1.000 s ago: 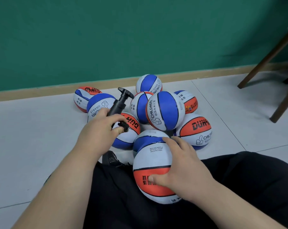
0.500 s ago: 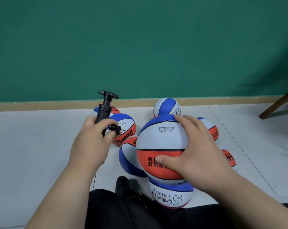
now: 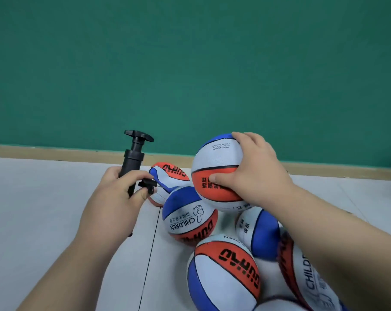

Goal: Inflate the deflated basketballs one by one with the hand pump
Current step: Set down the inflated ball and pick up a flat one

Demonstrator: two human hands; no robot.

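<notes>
My right hand (image 3: pixel 255 171) grips a red, white and blue basketball (image 3: pixel 214 167) from its right side, thumb on the red panel, and holds it up above the pile. My left hand (image 3: pixel 114 198) is curled round the barrel of a black hand pump (image 3: pixel 133 158) that stands upright with its T-handle on top; the needle fitting (image 3: pixel 148 184) pokes out by my thumb towards the ball. Several more balls of the same colours lie on the floor below, among them one marked CHILDREN (image 3: pixel 189 216) and a dented, flat one (image 3: pixel 170 178) behind the pump.
A green wall (image 3: pixel 190 63) with a tan skirting board (image 3: pixel 55 152) runs across the back. The floor is of pale grey tiles (image 3: pixel 33 209), bare on the left. The ball pile fills the lower right under my right forearm.
My right hand has lifted the ball from my lap up and forward over the pile. My left hand has raised the pump upright. The view has tilted upward.
</notes>
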